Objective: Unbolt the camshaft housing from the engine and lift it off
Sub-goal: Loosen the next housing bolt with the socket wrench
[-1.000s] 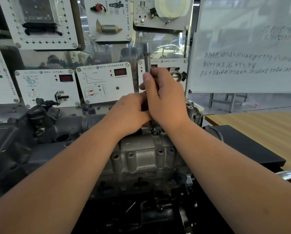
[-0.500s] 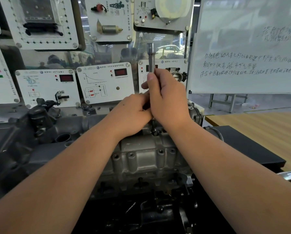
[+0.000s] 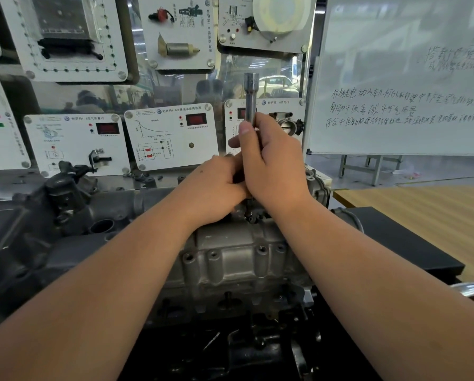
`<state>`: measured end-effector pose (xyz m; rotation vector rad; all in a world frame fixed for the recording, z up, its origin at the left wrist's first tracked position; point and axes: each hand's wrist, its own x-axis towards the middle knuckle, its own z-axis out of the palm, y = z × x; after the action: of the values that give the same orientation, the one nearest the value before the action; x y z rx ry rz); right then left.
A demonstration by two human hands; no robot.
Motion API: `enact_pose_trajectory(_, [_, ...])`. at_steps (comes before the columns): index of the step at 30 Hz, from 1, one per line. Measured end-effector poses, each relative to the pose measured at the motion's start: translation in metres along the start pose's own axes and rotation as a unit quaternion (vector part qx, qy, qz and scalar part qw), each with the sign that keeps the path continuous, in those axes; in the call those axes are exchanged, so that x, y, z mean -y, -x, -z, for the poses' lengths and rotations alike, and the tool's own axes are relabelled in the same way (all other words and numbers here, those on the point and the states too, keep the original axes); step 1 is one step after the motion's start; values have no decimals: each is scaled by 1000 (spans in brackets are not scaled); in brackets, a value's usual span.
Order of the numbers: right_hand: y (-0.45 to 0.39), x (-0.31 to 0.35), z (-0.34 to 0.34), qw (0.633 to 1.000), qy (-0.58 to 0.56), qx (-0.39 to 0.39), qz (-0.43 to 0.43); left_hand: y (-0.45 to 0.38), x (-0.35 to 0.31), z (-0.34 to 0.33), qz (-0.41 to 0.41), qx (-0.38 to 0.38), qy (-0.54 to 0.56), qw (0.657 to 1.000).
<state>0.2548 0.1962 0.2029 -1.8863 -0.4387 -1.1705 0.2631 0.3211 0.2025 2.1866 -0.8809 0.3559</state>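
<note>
Your right hand (image 3: pixel 271 163) is wrapped around the shaft of the socket wrench (image 3: pixel 251 97), thumb laid along it, and the tool stands close to upright with its socket end showing above your fist. Its lower tip points straight down at a bolt (image 3: pixel 250 215) on the far top edge of the camshaft housing (image 3: pixel 230 257), which sits bolted on the engine (image 3: pixel 65 229) directly below both hands. Your left hand (image 3: pixel 216 188) is curled against the lower shaft, just beside the right; whether it pinches the tool or only steadies it cannot be told, as its fingers are hidden. The bolt lies directly under the grip, in line with the tool's long axis, so the coming turn likely depends on keeping that shaft vertical. Along the housing's near edge, several bolt holes look empty.
</note>
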Motion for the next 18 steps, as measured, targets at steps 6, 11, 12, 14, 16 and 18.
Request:
enact_pose_trajectory(6, [2,2,-1,1000,9,-18,5,-1,4,0,-3,-11,-5,1000])
enact_pose_trajectory(11, [0,0,0,999,23,-18,-14,-1,1,-1,-13,-7,11,1000])
enact_pose_trajectory(12, [0,1,0,1000,18,-17,-19,-1,1,-1,-15,-7,8,1000])
enact_pose_trajectory(14, [0,2,0,1000,4,-15,-25,-1,3,0,-13,-10,3,1000])
enact_pose_trajectory(16, [1,3,0,1000,4,-20,-19,-1,5,0,-12,-20,-5,1000])
enact_pose_trajectory(18, [1,3,0,1000,8,-26,-6,-2,6,-1,-19,-26,-16,999])
